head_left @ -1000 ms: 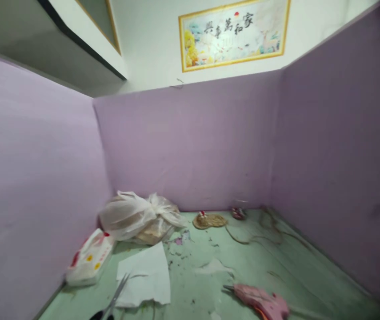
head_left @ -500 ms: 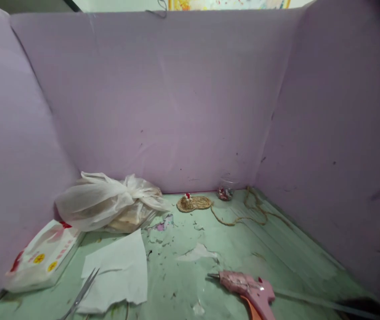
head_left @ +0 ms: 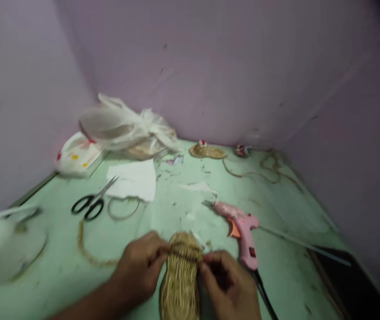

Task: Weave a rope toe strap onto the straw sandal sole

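A slipper of coiled jute rope (head_left: 179,289) lies at the bottom middle, its toe end pointing away from me and a band of rope across it. My left hand (head_left: 143,262) pinches the left edge by the band. On the opposite edge, my right hand (head_left: 231,284) has thumb and forefinger closed on the band's end. A loose length of jute rope (head_left: 88,255) runs from near the scissors to behind my left hand. Right of the slipper lies a pink glue gun (head_left: 239,218) with an orange trigger. The picture is somewhat blurred.
Black-handled scissors (head_left: 93,202) rest partly on white paper (head_left: 139,178). Farther back are a tied plastic bag (head_left: 126,129), a white packet (head_left: 79,155), a second decorated rope slipper (head_left: 210,151) and a small tub (head_left: 242,150). A dark flat object (head_left: 353,275) lies at right.
The view has tilted down, so the objects sit higher in the picture. Both hands and the slipper they hold have come into view, along with the scissors' handles.
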Demonstrator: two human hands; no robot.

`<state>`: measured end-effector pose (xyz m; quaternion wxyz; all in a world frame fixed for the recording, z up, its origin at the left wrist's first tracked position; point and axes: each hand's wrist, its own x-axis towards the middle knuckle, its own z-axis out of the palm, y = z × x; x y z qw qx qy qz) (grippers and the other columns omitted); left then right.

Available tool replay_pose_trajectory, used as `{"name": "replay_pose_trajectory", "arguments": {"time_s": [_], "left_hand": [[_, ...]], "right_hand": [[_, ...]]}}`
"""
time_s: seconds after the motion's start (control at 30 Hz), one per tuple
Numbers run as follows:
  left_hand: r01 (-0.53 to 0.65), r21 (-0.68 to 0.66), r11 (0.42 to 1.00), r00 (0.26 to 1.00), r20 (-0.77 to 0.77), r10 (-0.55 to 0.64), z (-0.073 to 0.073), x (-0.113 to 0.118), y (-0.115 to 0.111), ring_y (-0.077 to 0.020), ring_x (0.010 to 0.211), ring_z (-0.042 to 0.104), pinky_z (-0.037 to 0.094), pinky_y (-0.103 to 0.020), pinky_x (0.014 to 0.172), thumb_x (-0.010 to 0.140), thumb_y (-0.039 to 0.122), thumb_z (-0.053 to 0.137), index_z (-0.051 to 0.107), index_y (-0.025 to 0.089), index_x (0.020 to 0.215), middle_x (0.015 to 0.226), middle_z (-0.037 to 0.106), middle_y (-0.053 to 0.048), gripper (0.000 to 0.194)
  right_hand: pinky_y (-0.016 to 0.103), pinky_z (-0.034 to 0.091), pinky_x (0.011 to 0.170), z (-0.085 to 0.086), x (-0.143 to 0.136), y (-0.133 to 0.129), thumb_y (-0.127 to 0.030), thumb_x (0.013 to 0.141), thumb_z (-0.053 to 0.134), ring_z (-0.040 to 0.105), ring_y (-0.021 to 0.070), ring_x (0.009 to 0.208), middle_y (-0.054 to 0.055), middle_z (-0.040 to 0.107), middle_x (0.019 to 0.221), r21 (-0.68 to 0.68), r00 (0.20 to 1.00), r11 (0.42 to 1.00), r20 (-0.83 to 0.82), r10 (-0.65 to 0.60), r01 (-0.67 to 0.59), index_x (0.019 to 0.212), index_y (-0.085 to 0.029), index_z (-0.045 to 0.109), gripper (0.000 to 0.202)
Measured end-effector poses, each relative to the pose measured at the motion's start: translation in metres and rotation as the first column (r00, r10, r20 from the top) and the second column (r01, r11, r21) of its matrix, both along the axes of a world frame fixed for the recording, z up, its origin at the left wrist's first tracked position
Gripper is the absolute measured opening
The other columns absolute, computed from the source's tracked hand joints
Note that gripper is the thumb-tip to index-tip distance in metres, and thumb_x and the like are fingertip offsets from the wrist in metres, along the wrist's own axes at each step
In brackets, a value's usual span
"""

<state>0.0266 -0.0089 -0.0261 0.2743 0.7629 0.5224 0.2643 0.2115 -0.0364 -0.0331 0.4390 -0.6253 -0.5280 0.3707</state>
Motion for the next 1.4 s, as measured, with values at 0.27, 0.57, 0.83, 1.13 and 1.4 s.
{"name": "replay_pose_trajectory", "arguments": {"time_s": [0.27,0.57,0.83,1.13,1.4], "left_hand": [[-0.027,-0.015,1.0,0.996,0.083,0.028,0.0032,-0.0022,0.0076,-0.0105,0.056,0.051,0.039,-0.022,0.053,0.07,0.007,0.05,0.064,0.017,0.073,0.066,0.057,0.0,0.018],[0.001,-0.021,1.0,0.996,0.091,0.001,0.0042,-0.0037,0.0072,-0.0102,0.056,0.05,0.038,-0.022,0.052,0.069,0.005,0.049,0.063,0.017,0.072,0.064,0.054,0.001,0.019],[-0.001,-0.049,0.999,0.996,0.085,0.006,0.0037,-0.0028,0.0098,-0.0107,0.059,0.052,0.04,-0.023,0.055,0.068,0.004,0.049,0.062,0.017,0.073,0.066,0.055,0.001,0.019],[0.017,-0.038,0.999,0.994,0.112,-0.013,0.0064,-0.003,0.0078,-0.0107,0.061,0.053,0.042,-0.023,0.058,0.07,0.004,0.05,0.063,0.017,0.075,0.067,0.055,0.001,0.019],[-0.006,-0.04,0.999,0.995,0.1,0.01,0.0061,-0.0026,0.0099,-0.01,0.057,0.051,0.04,-0.022,0.054,0.069,0.004,0.051,0.063,0.016,0.071,0.063,0.054,0.001,0.017]], "right_hand": [[0.028,0.051,0.057,0.0032,0.0019,0.0004,-0.033,0.071,0.061,0.061,0.0168,0.061,0.006,0.064,0.068,-0.094,0.996,0.994,-0.073,0.043,-0.05,0.076,-0.015,0.06,0.019],[0.026,0.05,0.054,0.0042,0.0011,0.0032,-0.031,0.071,0.061,0.059,0.0154,0.058,0.003,0.062,0.065,-0.052,0.997,0.997,-0.046,0.055,-0.057,0.072,-0.016,0.06,0.015],[0.026,0.048,0.054,0.0086,-0.0008,0.0036,-0.03,0.072,0.058,0.057,0.0139,0.058,0.002,0.06,0.065,-0.059,0.994,0.994,-0.067,0.084,-0.088,0.073,-0.016,0.058,0.014],[0.027,0.047,0.055,0.006,-0.001,0.0048,-0.025,0.074,0.056,0.055,0.0132,0.058,0.002,0.059,0.068,-0.016,0.995,0.995,-0.009,0.099,-0.099,0.074,-0.015,0.057,0.01],[0.026,0.046,0.053,0.0072,0.0,0.0067,-0.022,0.072,0.056,0.056,0.0136,0.057,0.003,0.061,0.066,0.006,0.995,0.995,0.037,0.097,-0.097,0.073,-0.015,0.059,0.007]]}}
